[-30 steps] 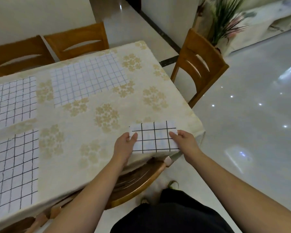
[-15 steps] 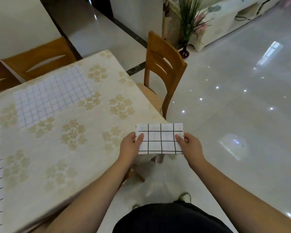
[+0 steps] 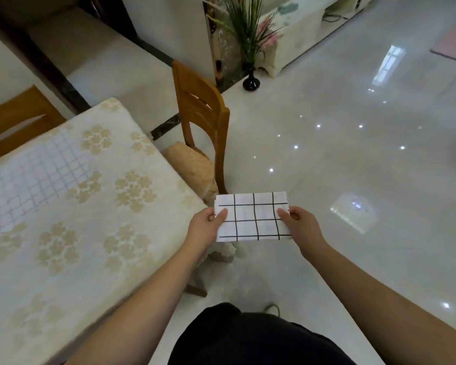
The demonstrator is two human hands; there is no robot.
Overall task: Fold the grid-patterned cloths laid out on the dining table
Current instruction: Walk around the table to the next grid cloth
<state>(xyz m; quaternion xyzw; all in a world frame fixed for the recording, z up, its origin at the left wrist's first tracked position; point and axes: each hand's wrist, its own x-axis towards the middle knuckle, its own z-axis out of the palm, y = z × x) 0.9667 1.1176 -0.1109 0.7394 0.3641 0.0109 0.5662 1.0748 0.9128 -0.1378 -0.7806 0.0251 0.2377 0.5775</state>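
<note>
Across the right and upper part of the view, a glossy pale floor (image 3: pixel 353 154) reflects ceiling lights and a window. To the left stands the dining table (image 3: pixel 63 259), covered in a cream tablecloth with gold floral motifs. One unfolded cloth with a fine blue-grey grid (image 3: pixel 34 180) lies flat on the tabletop towards its far left side; it appears blurred. A wooden chair (image 3: pixel 200 111) with a cushioned seat stands at the table's right end, its back turned to the floor area. Part of a second wooden chair (image 3: pixel 16 119) shows at the table's far side, upper left. Beyond the first chair, a dark vase holding green and pink stems (image 3: pixel 250 83) sits on the floor beside a wall corner.

The folded cloth (image 3: pixel 253 217), white with a bold black grid, is held in the air just off the table's near right corner, above the floor, and not touching the tabletop. It forms a compact, level rectangle. The left hand (image 3: pixel 208 227) pinches its left short edge, thumb on top and fingers beneath. The right hand (image 3: pixel 300 225) grips the right short edge likewise, thumb on top.
</note>
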